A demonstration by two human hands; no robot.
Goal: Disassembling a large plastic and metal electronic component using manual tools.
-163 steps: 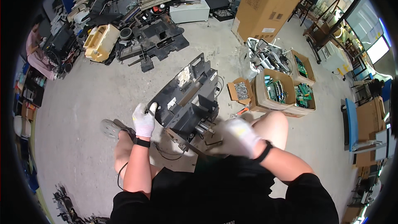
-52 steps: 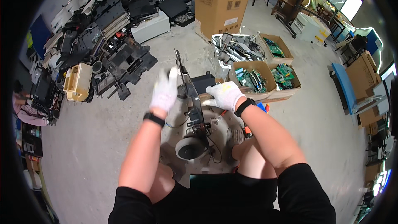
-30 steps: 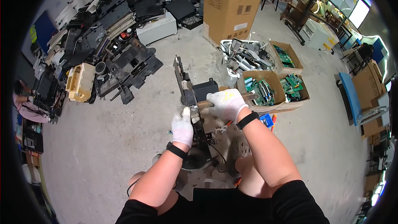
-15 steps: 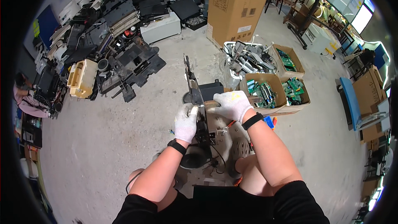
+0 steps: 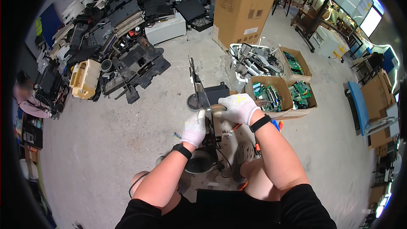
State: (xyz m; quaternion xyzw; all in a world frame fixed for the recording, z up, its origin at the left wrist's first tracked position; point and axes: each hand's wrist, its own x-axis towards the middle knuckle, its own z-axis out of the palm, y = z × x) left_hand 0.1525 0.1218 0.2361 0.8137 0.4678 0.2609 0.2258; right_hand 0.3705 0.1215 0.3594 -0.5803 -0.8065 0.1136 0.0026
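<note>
Head view: black frame (image 5: 202, 96) is standing at twelve o'clock, probably stiff, heavy, best held by edges; right hand (image 5: 240, 107) is clamping wooden handle (image 5: 218, 107); left hand (image 5: 194, 130) is touching frame, can't tell if clamped.

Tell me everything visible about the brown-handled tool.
The brown-handled tool has a slim, wood-like handle running sideways. The gloved right hand grips its middle, hiding that part; one end sticks out rightward, the other points to the black frame, near the left hand. Its tip is too small to make out.
</note>
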